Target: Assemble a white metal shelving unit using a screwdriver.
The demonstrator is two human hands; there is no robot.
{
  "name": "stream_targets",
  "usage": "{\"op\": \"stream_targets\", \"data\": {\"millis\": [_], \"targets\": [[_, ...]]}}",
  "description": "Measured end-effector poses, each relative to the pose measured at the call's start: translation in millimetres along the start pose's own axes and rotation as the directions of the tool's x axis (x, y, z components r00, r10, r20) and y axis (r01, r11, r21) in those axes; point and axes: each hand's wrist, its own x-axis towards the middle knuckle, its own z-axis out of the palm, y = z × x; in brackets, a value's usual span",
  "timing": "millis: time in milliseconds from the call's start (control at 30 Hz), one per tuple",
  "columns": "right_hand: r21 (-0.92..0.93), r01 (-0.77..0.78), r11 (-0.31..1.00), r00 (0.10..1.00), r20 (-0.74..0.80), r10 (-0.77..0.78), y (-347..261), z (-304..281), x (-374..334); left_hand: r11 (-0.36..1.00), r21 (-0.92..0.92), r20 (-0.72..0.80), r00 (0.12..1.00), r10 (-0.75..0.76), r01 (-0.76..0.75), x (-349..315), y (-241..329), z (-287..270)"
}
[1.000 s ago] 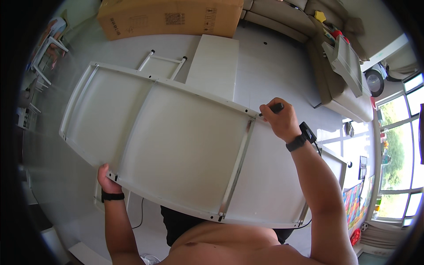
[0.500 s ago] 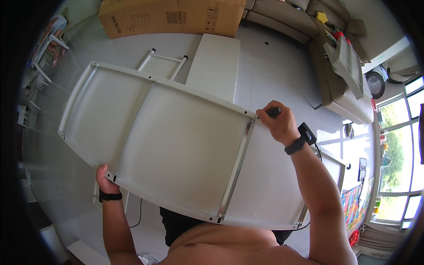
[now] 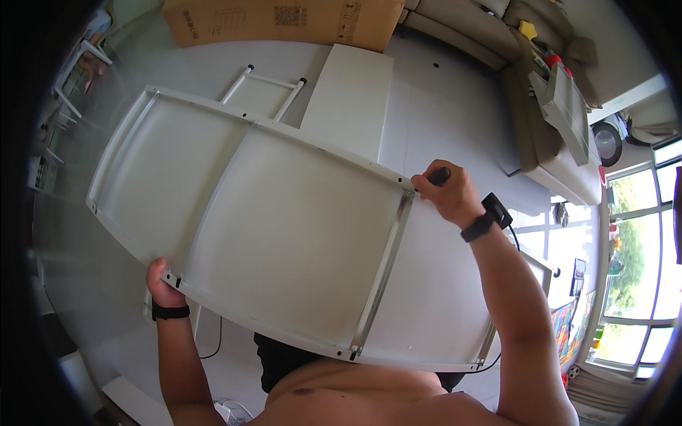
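A large white metal shelf panel (image 3: 298, 234) with raised rims and cross braces lies tilted across my front, its near edge by my waist. My left hand (image 3: 163, 285) is closed round the panel's near left rim, thumb on top and fingers hidden beneath. At the far rim, my right hand (image 3: 453, 195) wraps round a screwdriver (image 3: 440, 177) with a black handle; its tip end is hidden by the fingers. That fist sits beside a hole in the rim, where a metal brace (image 3: 383, 277) meets it.
Beyond the panel lie a white board (image 3: 349, 106) and a white tube frame (image 3: 266, 96) with black feet. A cardboard box (image 3: 284, 23) stands at the back. To the right are a brown sofa (image 3: 526, 121) and another white panel (image 3: 565, 106). A person's legs (image 3: 91, 60) show far left.
My left hand has shifted slightly up and to the left, and the panel's left end has gone with it. My right hand keeps its grip on the screwdriver at the far rim.
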Motion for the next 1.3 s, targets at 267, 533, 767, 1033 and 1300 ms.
{"op": "stream_targets", "data": {"millis": [267, 533, 767, 1033, 1300], "targets": [[0.021, 0.234, 0.972, 0.957, -0.179, -0.227, 20.7, 9.1, -9.7, 0.999, -0.035, 0.036, 0.999, -0.010, 0.011, -7.6, -1.8, 9.4], [-0.121, 0.616, 0.778, 0.730, -0.283, -0.622, 34.8, 25.2, -16.6, 0.998, -0.060, 0.060, 0.998, -0.027, 0.031, -5.8, -3.5, -2.0], [-0.296, 0.765, 0.572, 0.543, -0.180, -0.820, 37.3, 26.8, -14.2, 0.999, -0.041, 0.020, 1.000, -0.022, 0.022, -10.2, -2.2, 14.2], [-0.296, 0.775, 0.558, 0.534, -0.165, -0.829, 40.8, 26.9, -13.2, 0.997, -0.062, 0.033, 0.998, -0.046, 0.048, -7.5, -1.9, 11.9], [0.002, 0.570, 0.822, 0.786, -0.291, -0.545, 52.4, 21.4, -15.3, 0.994, -0.092, 0.120, 0.991, -0.050, 0.061, -5.0, -1.0, -0.7]]}}
